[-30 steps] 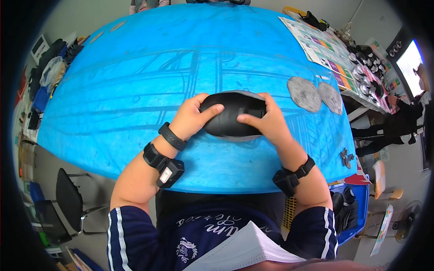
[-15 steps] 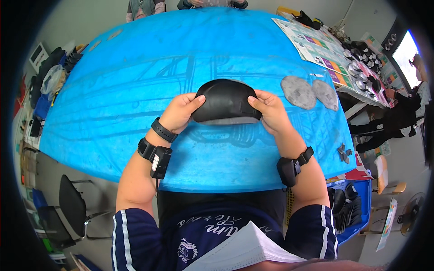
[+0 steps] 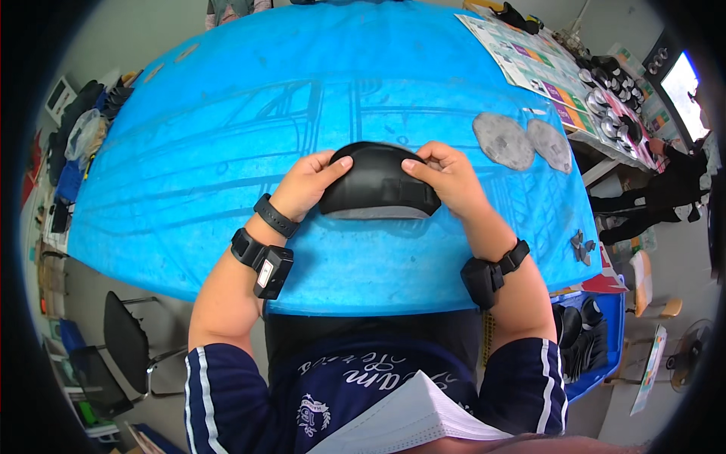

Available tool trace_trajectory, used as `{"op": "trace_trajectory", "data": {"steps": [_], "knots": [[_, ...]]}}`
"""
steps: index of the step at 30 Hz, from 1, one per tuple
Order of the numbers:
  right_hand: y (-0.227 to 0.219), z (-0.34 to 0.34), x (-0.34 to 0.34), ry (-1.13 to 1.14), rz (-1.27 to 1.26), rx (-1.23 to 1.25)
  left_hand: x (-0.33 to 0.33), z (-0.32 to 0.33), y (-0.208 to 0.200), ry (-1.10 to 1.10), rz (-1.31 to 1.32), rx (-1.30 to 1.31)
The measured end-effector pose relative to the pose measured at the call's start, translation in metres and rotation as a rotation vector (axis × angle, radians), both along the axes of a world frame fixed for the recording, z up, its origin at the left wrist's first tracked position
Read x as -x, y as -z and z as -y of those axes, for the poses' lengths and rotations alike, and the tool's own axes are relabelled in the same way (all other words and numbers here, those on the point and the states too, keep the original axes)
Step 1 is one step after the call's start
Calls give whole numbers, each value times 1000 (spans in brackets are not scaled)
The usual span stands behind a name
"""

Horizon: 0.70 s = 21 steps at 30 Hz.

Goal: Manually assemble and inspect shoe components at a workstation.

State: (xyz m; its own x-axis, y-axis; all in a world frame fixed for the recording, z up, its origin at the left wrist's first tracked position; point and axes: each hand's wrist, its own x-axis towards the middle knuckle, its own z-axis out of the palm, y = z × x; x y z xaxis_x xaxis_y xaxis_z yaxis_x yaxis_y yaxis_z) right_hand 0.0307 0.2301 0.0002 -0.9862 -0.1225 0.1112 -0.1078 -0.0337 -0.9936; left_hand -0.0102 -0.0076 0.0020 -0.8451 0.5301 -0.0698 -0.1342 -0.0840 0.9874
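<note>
A black, domed, smooth pad point(image 3: 370, 175) with a grey strip along its near edge is held up over the blue-covered table point(image 3: 227, 216). I cannot tell its exact kind. My left hand point(image 3: 308, 181) pinches its upper left side, thumb on top and fingers behind. On the opposite side my right hand point(image 3: 448, 180) grips its upper right edge, the thumb lying across the surface. Near the thumb a small square patch shows on the pad. The fingers behind the pad are partly hidden.
Two flat grey rounded pieces point(image 3: 502, 141) lie to the right on the table, with small dark scraps point(image 3: 582, 247) nearer me. A blue crate point(image 3: 601, 363) of black curved pieces stands below right. Printed sheets point(image 3: 529, 68) cover the far-right table. A chair point(image 3: 125, 340) stands left.
The pad is slightly lower and its near grey edge shows more. My right thumb has slid inward over its surface. The view has shifted a little.
</note>
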Motion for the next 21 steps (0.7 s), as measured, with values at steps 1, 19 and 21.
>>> {"op": "trace_trajectory", "data": {"steps": [1,19,21], "knots": [[1,1,0,2,24,-128,0,-3,1,-28,-78,36],[-5,-156,-133,1376,-728,567,34,25,41,-199,-80,118],[19,-207,-205,1484,-738,612,48,33,52,-173,-91,130]]}}
